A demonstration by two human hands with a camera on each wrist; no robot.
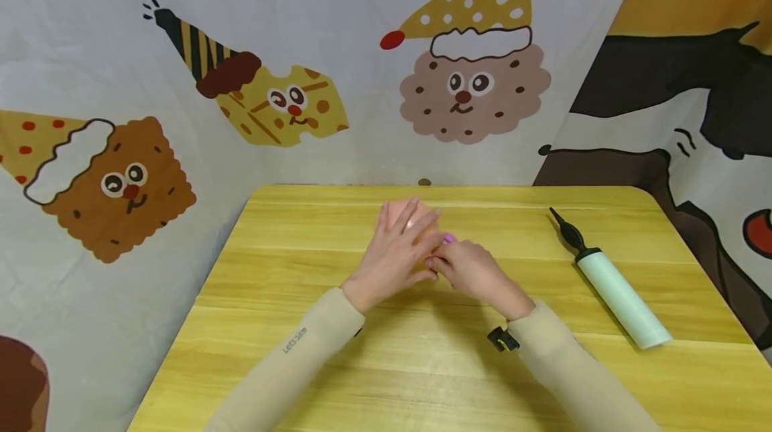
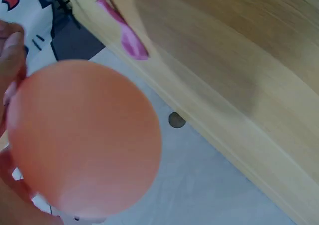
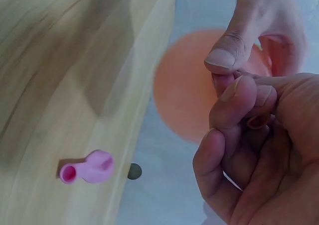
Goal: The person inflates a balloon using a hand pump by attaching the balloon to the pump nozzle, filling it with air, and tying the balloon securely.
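Observation:
An inflated orange balloon point(image 2: 84, 140) is held between the two hands over the far side of the table. My left hand point(image 1: 392, 251) holds it with fingers spread across its surface and the thumb point(image 3: 224, 58) down at its neck. With curled fingers my right hand point(image 1: 473, 268) pinches the neck; a small ring of the balloon's mouth point(image 3: 259, 121) shows among those fingers. Beside them on the table lies a limp pink balloon point(image 3: 97, 168), mostly hidden behind the hands in the head view.
A hand pump point(image 1: 624, 298) with a mint-green barrel and black nozzle lies at the right of the wooden table point(image 1: 392, 372). Beyond the table's far edge hangs a white cloth point(image 1: 326, 10) printed with cartoon biscuits and cheese.

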